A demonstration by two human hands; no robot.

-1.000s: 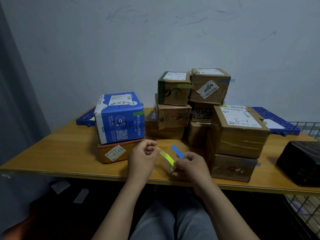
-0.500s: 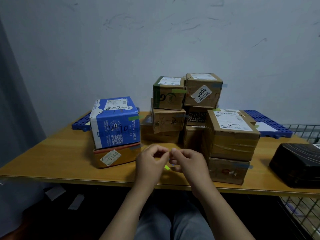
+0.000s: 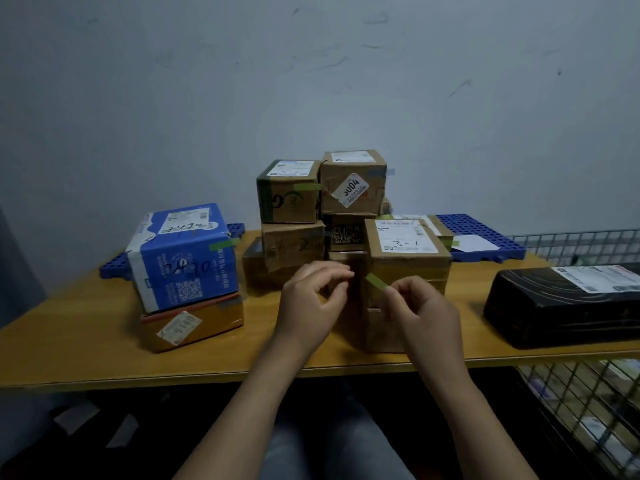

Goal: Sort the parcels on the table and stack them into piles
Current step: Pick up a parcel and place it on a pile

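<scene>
Two hands worked above the surface's (image 3: 69,341) front edge. The right hand (image 3: 426,313) pinched one green tape strip (image 3: 375,281), whose long axis slanted up-left, free end toward the left hand (image 3: 311,303). That hand's fingers were curled, though I couldn't tell whether they held anything. On the left a blue box (image 3: 183,258) sat on an orange box (image 3: 194,323). The middle cluster rose three tiers, and one black parcel (image 3: 561,306) lay alone at the right. Bare wood showed beside the left pile.
</scene>
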